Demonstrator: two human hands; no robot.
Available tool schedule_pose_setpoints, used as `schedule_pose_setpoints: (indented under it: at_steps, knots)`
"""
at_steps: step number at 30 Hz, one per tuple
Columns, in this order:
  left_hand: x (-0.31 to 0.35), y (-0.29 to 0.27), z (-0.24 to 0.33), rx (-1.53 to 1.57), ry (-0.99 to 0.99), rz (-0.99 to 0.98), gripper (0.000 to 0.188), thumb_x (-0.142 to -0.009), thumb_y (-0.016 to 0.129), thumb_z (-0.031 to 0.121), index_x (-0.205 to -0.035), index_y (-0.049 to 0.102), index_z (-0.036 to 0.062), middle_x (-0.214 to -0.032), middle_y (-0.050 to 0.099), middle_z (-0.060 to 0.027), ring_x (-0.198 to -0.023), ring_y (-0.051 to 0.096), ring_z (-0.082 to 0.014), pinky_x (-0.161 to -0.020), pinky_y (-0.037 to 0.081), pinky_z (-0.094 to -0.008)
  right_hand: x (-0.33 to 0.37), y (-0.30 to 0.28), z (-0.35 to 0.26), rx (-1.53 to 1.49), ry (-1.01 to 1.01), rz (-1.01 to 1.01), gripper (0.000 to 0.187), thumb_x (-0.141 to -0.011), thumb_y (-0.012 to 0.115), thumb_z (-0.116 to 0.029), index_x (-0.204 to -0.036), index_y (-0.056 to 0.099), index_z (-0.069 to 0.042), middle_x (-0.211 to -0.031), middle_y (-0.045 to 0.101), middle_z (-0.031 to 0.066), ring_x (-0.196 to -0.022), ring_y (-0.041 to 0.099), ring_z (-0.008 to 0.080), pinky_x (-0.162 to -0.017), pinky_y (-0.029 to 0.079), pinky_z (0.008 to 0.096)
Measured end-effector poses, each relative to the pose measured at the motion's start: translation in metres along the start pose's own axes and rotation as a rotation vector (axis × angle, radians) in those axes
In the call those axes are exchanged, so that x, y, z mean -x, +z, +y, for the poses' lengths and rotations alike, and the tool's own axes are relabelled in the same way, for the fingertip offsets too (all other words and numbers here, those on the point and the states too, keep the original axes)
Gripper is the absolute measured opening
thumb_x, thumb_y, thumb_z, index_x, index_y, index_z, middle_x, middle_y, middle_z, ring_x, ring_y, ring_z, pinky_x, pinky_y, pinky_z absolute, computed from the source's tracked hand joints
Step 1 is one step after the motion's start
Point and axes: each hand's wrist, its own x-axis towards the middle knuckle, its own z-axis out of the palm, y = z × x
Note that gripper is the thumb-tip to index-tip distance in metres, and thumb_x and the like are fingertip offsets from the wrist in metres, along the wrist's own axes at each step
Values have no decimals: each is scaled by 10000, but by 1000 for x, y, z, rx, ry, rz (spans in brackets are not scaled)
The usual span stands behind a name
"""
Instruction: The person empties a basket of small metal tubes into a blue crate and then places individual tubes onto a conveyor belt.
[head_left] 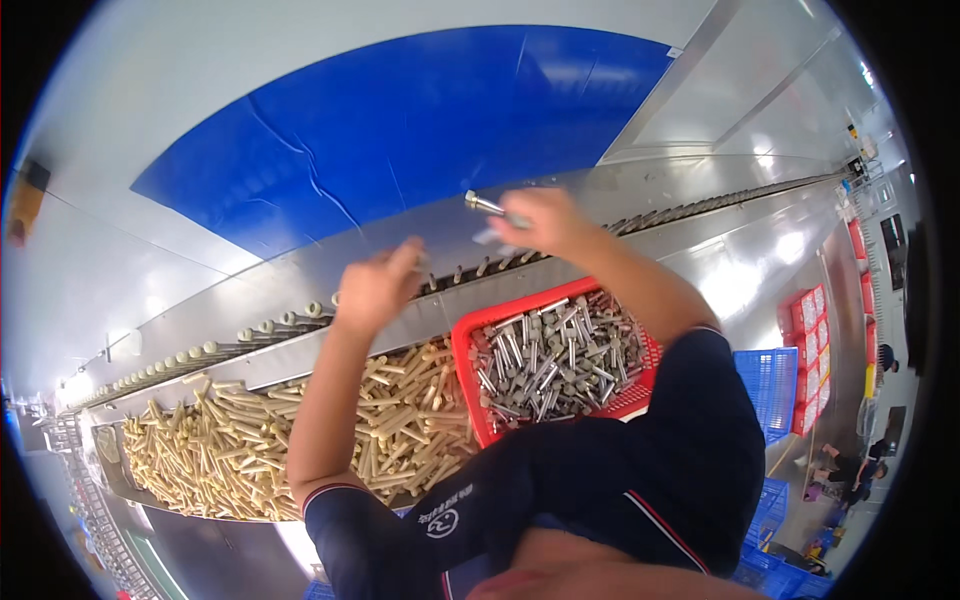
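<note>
Here the red basket point(466, 352) of silver metal pieces point(555, 355) serves as the landmark. Above its far rim, the right hand point(545, 222) pinches one silver piece point(483, 205) between its fingertips, over the conveyor line point(300, 322). Up and left of the basket, the left hand point(375, 288) curls loosely near the line; whether it holds anything cannot be told. Left of the basket lies a heap of cream plastic tubes point(250, 440).

The right hand point(545, 222) holds a silver tube point(484, 205) above the conveyor rail point(300, 318). The left hand point(375, 285) hovers at the rail. Below lie a red basket point(462, 345) of silver tubes and a tray point(112, 470) of cream pieces.
</note>
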Motion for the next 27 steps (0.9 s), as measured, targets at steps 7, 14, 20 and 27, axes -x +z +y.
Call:
schedule_pose_setpoints:
  at_steps: [7,14,20,27]
  knots:
    - [79,78,42,2,-14,-164,635,-689,735,408,-1246,517,198,-1388,345,-180,-1195,451,-327,-1037,270,-542,99,51,35,113,14,-306,769,-708,711,-481,-1283,423,-59,-1211,522,174,-1118,491,345,-936,392,432]
    - [73,4,-97,-252,-11,-240,396,-760,679,367,-1080,566,162,-939,606,-63,-797,616,-275,-745,496,-406,-80,155,-60,255,-190,-363,465,-733,658,-341,-1071,576,-32,-995,601,178,-902,603,327,-740,487,463]
    - [54,29,-98,-129,114,-72,90,-850,576,182,-842,529,105,-698,589,-87,-564,582,-324,-477,464,-404,-78,129,-19,199,-261,-105,210,-809,554,-225,-685,563,-56,-674,583,122,-615,612,301,-542,509,410]
    - [59,66,56,175,151,-510,265,-777,625,238,-1013,566,135,-980,619,-100,-854,638,-236,-731,524,-407,138,30,1,406,100,-852,525,-772,650,-422,-1159,561,-78,-1173,545,179,-1107,526,354,-929,415,464]
